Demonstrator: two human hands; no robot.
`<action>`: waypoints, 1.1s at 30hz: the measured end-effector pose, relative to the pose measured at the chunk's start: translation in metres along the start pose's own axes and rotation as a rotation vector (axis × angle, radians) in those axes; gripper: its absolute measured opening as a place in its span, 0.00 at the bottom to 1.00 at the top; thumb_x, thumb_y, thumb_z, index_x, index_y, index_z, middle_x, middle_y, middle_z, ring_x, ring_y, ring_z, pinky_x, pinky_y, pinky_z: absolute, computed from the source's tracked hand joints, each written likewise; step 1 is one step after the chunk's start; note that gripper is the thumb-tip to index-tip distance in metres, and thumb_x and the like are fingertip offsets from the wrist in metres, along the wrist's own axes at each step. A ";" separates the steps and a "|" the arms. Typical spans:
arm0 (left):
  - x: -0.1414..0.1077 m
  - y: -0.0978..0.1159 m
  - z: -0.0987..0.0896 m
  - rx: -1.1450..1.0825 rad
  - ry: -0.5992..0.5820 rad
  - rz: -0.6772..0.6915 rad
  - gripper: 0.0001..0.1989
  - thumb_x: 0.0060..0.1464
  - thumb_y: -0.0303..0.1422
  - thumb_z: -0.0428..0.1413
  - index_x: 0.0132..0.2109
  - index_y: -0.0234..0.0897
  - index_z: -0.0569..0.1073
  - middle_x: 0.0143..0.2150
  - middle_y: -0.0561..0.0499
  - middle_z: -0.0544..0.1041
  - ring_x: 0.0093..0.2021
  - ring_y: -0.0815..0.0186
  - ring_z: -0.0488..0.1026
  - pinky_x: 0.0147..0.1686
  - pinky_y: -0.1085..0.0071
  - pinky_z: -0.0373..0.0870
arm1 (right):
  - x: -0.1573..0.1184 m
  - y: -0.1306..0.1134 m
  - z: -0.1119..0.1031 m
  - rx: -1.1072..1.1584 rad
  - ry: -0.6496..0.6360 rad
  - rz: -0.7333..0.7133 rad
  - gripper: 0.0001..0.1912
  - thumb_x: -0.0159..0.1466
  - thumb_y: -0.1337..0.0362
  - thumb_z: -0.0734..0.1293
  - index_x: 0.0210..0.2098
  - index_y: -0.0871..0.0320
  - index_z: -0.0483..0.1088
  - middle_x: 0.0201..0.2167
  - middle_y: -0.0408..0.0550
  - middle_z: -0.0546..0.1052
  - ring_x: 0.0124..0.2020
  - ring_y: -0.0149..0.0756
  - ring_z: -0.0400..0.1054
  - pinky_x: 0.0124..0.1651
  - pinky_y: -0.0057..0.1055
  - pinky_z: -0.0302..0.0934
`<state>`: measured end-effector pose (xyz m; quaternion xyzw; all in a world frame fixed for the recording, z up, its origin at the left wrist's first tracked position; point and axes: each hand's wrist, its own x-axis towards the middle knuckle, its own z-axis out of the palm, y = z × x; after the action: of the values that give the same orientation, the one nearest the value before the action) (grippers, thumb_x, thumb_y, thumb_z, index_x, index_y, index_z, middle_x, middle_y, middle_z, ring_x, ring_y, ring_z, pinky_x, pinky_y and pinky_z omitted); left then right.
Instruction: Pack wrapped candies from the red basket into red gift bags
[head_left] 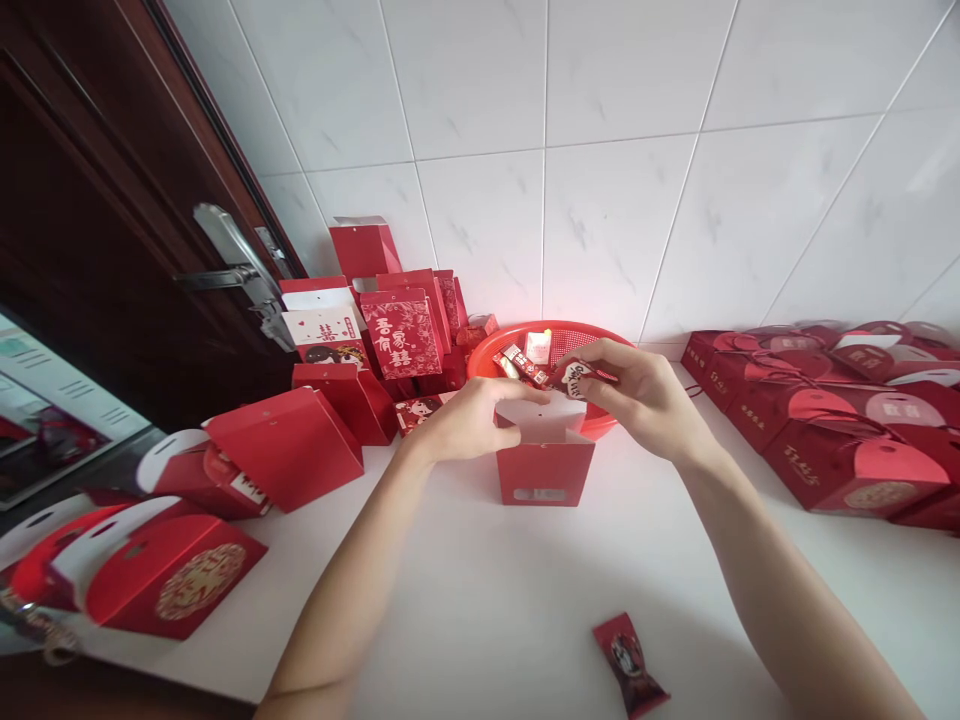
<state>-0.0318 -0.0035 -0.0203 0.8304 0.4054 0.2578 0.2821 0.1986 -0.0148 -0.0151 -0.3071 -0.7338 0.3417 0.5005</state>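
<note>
An open red gift box [546,474] stands upright on the white table, its pale inside showing at the top. My left hand [480,415] pinches the box's upper left edge between thumb and fingers. Just above the box's right side, my right hand [637,395] holds a small dark red wrapped candy [576,380] by its fingertips. Behind the box sits a red plastic basket [600,332] with several wrapped candies [525,366] inside. One red wrapped candy [630,663] lies alone near the table's front edge.
Red boxes [285,448] crowd the left side, some upright and open. Closed red boxes [832,440] stand in rows at the right. A tiled wall [480,210] rises behind, with a dark door [97,200] at the left.
</note>
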 end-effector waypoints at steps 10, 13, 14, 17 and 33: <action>0.005 -0.002 0.000 -0.062 -0.005 -0.017 0.21 0.46 0.23 0.58 0.48 0.38 0.81 0.45 0.49 0.82 0.48 0.54 0.79 0.49 0.63 0.75 | 0.001 0.012 0.022 -0.079 -0.015 0.009 0.10 0.63 0.66 0.68 0.44 0.53 0.79 0.39 0.46 0.82 0.39 0.40 0.76 0.44 0.39 0.72; 0.004 -0.003 -0.001 -0.107 -0.025 -0.012 0.23 0.46 0.23 0.58 0.51 0.41 0.81 0.51 0.49 0.82 0.52 0.55 0.78 0.49 0.65 0.75 | -0.001 0.004 0.017 -0.166 0.019 -0.058 0.09 0.64 0.66 0.69 0.42 0.52 0.79 0.43 0.46 0.82 0.45 0.42 0.76 0.49 0.39 0.71; 0.004 -0.004 -0.001 -0.104 -0.020 -0.025 0.24 0.46 0.23 0.58 0.51 0.42 0.81 0.53 0.49 0.81 0.53 0.55 0.78 0.49 0.65 0.75 | -0.003 -0.002 0.011 -0.175 0.039 -0.085 0.09 0.64 0.66 0.69 0.43 0.52 0.79 0.43 0.46 0.82 0.46 0.42 0.76 0.50 0.39 0.71; 0.005 -0.008 -0.001 -0.088 0.003 -0.067 0.25 0.46 0.24 0.60 0.52 0.44 0.81 0.57 0.48 0.79 0.55 0.55 0.77 0.48 0.66 0.75 | -0.019 -0.024 -0.012 -0.147 0.084 -0.132 0.07 0.66 0.64 0.69 0.42 0.51 0.79 0.41 0.46 0.82 0.43 0.41 0.77 0.46 0.35 0.72; 0.010 -0.008 -0.003 -0.059 -0.040 -0.091 0.27 0.46 0.25 0.57 0.55 0.42 0.80 0.58 0.50 0.79 0.48 0.57 0.78 0.45 0.66 0.75 | -0.145 0.009 0.027 -0.739 -0.919 0.273 0.08 0.56 0.71 0.71 0.37 0.59 0.75 0.37 0.51 0.76 0.39 0.44 0.71 0.39 0.36 0.63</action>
<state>-0.0329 0.0093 -0.0221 0.8073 0.4295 0.2399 0.3259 0.2194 -0.1295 -0.1054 -0.3732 -0.8989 0.2228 -0.0559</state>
